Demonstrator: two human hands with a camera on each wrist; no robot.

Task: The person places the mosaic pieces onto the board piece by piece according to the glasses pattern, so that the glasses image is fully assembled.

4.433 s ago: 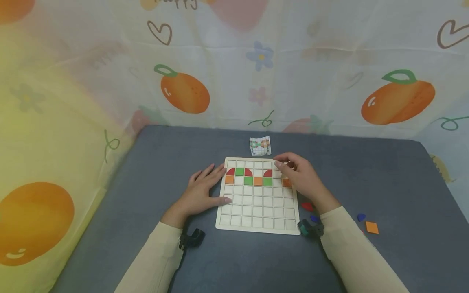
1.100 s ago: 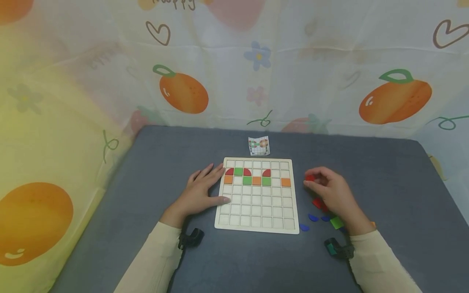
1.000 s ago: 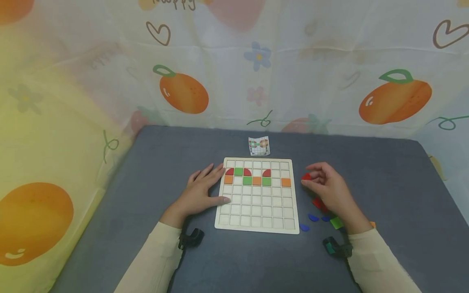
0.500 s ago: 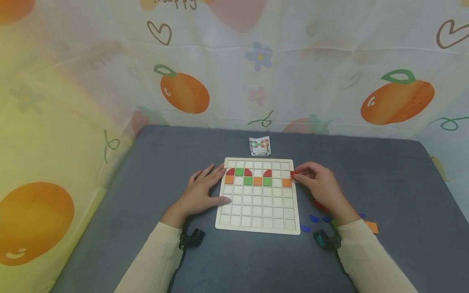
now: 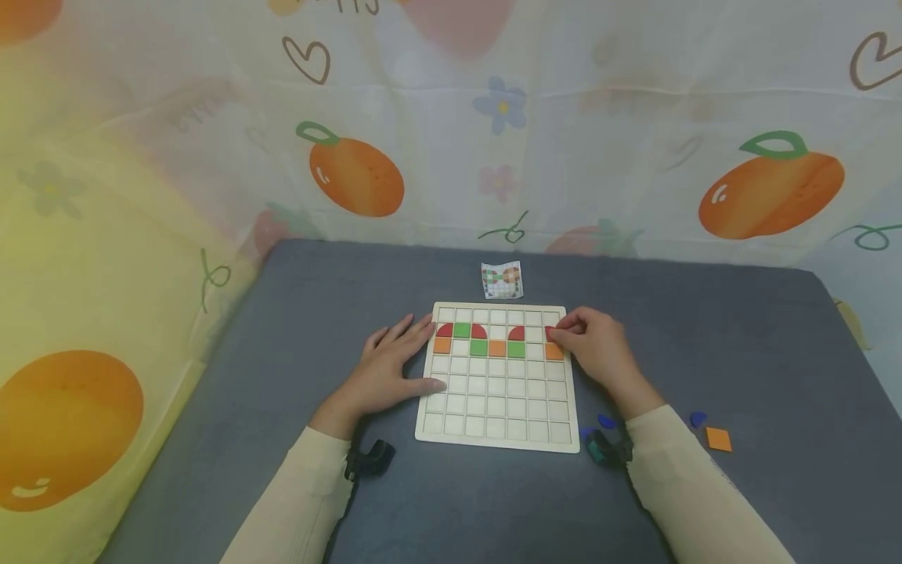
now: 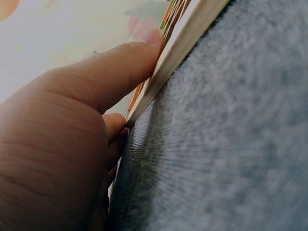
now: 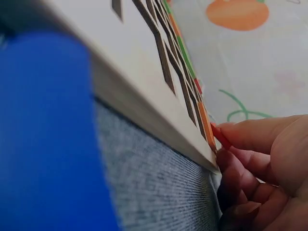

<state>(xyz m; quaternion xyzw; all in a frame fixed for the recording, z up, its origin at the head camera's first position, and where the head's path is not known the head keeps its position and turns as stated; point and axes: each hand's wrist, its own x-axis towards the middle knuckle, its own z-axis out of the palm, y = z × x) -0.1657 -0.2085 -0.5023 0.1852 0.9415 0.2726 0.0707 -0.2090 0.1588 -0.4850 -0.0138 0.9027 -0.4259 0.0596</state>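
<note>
A pale wooden grid board (image 5: pixel 496 407) lies on the table. My left hand (image 5: pixel 384 368) rests along its left edge, fingers spread and the thumb over the frame. My right hand (image 5: pixel 599 348) pinches a red quarter-circle tile (image 7: pixel 221 136) between thumb and fingertips at the right-hand column, just above an orange square tile (image 5: pixel 554 352). Across the upper rows sit red quarter circles such as this red tile (image 5: pixel 517 334), green squares such as this green tile (image 5: pixel 516 349), and more orange squares. The fingers partly cover the held tile.
Behind the board lies a small printed pattern card (image 5: pixel 502 280). To the right are a loose orange square (image 5: pixel 718 439) and blue pieces (image 5: pixel 698 419), some half hidden by the right wrist's camera (image 5: pixel 607 450). A fruit-printed cloth (image 5: pixel 437 157) hangs behind the dark grey table (image 5: pixel 338 290).
My right hand has carried the red quarter-circle tile leftward from beside the board onto its right column. The forearm now hides the loose red and green pieces. My left hand has stayed put.
</note>
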